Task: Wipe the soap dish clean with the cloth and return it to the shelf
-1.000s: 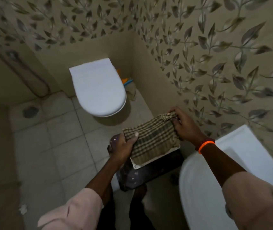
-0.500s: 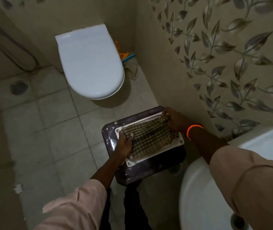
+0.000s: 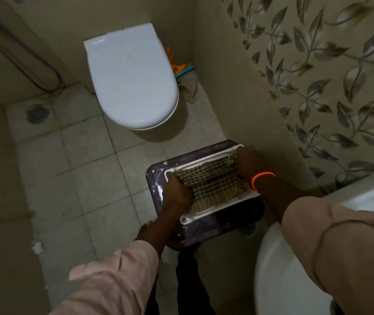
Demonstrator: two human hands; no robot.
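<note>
Beige floor tiles [image 3: 86, 160] and leaf-patterned wall tiles [image 3: 331, 87] enclose a narrow, dim bathroom seen from above. At the far end sits a white toilet [image 3: 131, 80] with its lid down, and orange and blue plastic items [image 3: 179, 67] are wedged between it and the right-hand wall. A round floor drain [image 3: 37, 113] lies off to the left. A white washbasin [image 3: 279, 273] fills the lower right corner, partly covered by the person's right sleeve.

Between the toilet and the basin, close to the right wall, stands a dark purple stool [image 3: 206, 228]. On its top lies the white rectangular soap dish [image 3: 206, 214], and a brown checked cloth [image 3: 213, 185] is spread across the dish, covering most of it.

The left hand [image 3: 177, 192] presses down on the cloth's left end, fingers curled into the fabric. The right hand [image 3: 246, 162] bunches the cloth's far right corner in closed fingers, near the dish's far edge. An orange wristband [image 3: 262, 176] circles the right wrist. Both arms wear pale pink sleeves.
</note>
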